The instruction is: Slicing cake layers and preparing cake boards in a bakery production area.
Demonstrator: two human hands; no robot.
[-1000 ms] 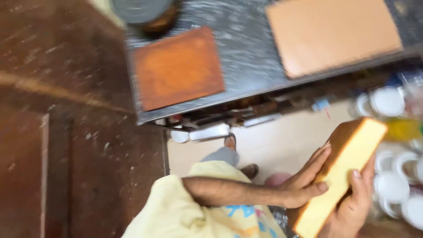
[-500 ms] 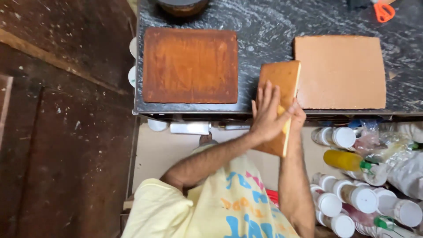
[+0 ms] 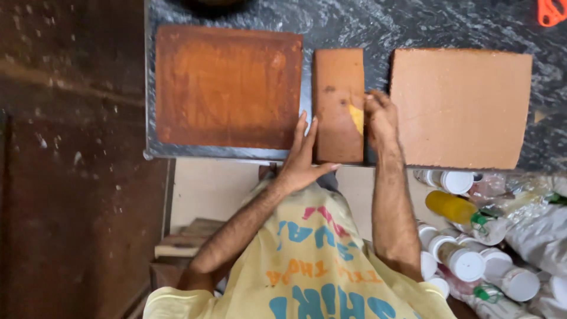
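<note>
Head view: narrow brown slab [image 3: 338,105] lying flat on dark marbled counter [image 3: 354,26], between large dark-brown slab [image 3: 227,85] on its left and paler square slab [image 3: 462,106] on its right. Left hand [image 3: 304,156] open, fingers spread flat against slab's left edge; right hand [image 3: 381,118] with fingers curled against right edge, clamping nothing. Best done with even pressure from both sides, slab square to counter edge, clear of both neighbours. Half a second earlier: slab tilted up in both hands above counter edge; now down flat.
</note>
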